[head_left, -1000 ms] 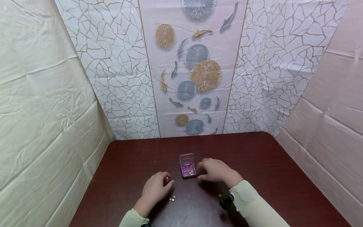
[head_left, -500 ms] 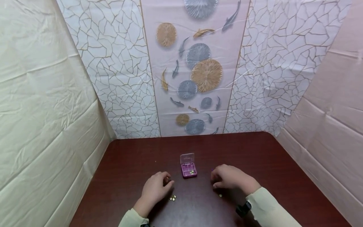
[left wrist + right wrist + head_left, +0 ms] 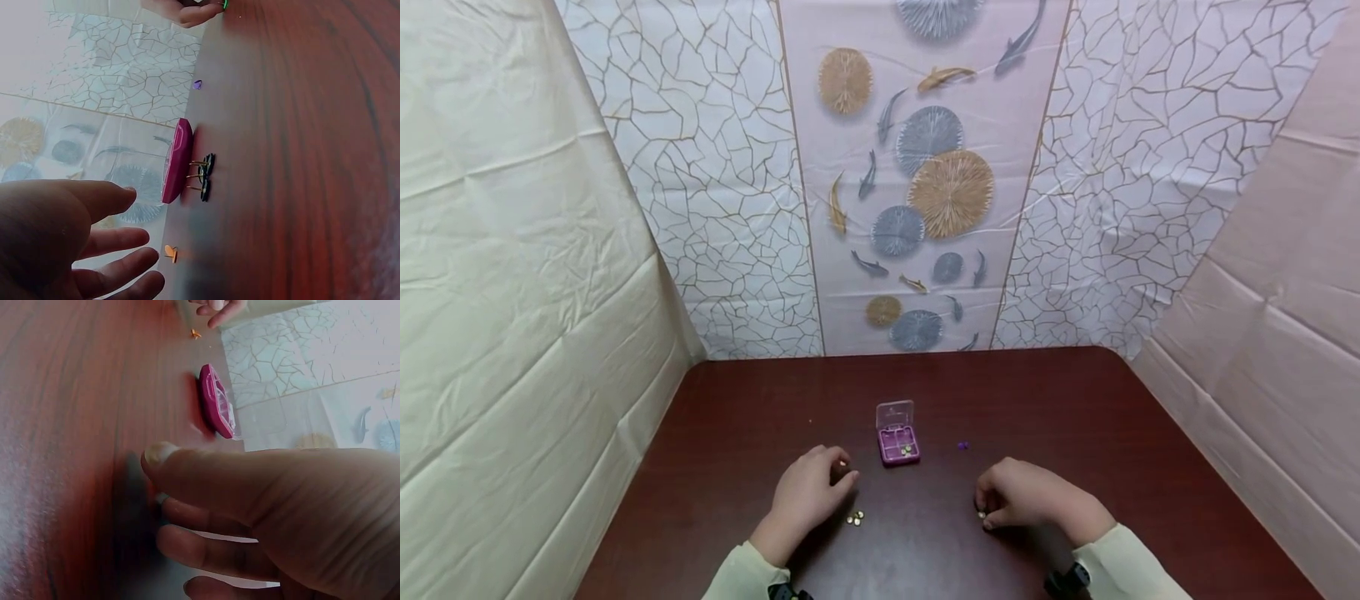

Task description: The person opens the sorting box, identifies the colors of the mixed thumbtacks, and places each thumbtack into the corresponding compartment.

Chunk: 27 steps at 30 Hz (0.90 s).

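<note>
My left hand (image 3: 805, 492) rests on the table, fingers loosely bent and holding nothing; an orange thumbtack (image 3: 171, 253) lies by its fingertips. Several dark-headed thumbtacks (image 3: 205, 177) stand points up to the right of that hand, looking gold in the head view. Over at the right, my right hand (image 3: 1030, 500) has thumb and fingertips around a small green thumbtack (image 3: 225, 5), with a gap between thumb and forefinger in the right wrist view. Between the hands sits a magenta divided box (image 3: 898, 445), its clear lid (image 3: 895, 413) raised; yellow-green thumbtacks (image 3: 906, 449) lie in one front compartment.
Purple thumbtacks (image 3: 962, 446) lie right of the box. The dark red table (image 3: 760, 400) meets a patterned cloth (image 3: 745, 208) at the back, with plain cloth hanging on both sides. A tiny speck (image 3: 810, 421) lies at the back left.
My right hand has moved from beside the box rightward and toward me, to the lone green thumbtack. The purple thumbtacks have come into full view. My left hand stays put.
</note>
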Each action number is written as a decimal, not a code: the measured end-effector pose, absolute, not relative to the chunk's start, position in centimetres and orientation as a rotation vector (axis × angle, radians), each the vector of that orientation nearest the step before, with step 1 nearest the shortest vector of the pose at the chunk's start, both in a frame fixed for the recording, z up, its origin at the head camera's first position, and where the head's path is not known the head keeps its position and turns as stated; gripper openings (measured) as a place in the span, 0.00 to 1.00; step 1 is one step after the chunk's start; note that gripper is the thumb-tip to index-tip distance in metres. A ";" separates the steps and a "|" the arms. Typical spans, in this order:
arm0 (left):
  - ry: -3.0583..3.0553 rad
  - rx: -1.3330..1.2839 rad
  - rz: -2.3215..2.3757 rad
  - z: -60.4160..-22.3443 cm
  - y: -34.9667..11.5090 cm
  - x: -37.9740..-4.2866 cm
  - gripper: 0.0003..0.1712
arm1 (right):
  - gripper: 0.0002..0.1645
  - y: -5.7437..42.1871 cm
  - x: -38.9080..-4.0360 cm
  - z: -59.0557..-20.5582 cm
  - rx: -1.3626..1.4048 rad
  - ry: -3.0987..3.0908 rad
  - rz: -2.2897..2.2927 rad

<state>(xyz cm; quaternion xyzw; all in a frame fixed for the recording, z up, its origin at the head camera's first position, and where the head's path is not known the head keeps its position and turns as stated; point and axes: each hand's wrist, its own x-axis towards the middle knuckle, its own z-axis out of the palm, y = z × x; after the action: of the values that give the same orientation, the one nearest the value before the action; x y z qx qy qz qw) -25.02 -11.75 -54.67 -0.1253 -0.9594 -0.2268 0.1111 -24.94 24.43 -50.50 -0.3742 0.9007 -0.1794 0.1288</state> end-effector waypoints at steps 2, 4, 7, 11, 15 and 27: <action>-2.814 -0.372 -0.660 -54.6 -11.7 -25.1 0.16 | 0.09 24.4 -24.8 -50.7 -1.106 2.635 -0.521; -2.817 -0.377 -0.657 -54.5 -11.6 -25.1 0.16 | 0.10 24.4 -24.8 -50.8 -1.131 2.660 -0.503; -2.833 -0.382 -0.653 -54.3 -11.4 -25.1 0.16 | 0.11 24.3 -24.8 -51.0 -1.176 2.693 -0.475; -2.842 -0.388 -0.643 -54.2 -11.2 -25.2 0.16 | 0.12 24.1 -24.8 -51.1 -1.209 2.723 -0.454; -2.854 -0.384 -0.636 -54.3 -11.2 -25.3 0.17 | 0.12 23.9 -24.9 -51.1 -1.212 2.755 -0.433; -2.864 -0.383 -0.634 -54.6 -11.3 -25.2 0.17 | 0.12 23.6 -24.8 -51.4 -1.213 2.808 -0.410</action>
<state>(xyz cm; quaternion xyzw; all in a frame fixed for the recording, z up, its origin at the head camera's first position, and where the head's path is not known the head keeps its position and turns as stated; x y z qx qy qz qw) -25.18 -11.29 -54.60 -0.1290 -0.9641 -0.2133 0.0914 -24.83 23.63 -51.43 -0.3930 0.9095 -0.1328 0.0275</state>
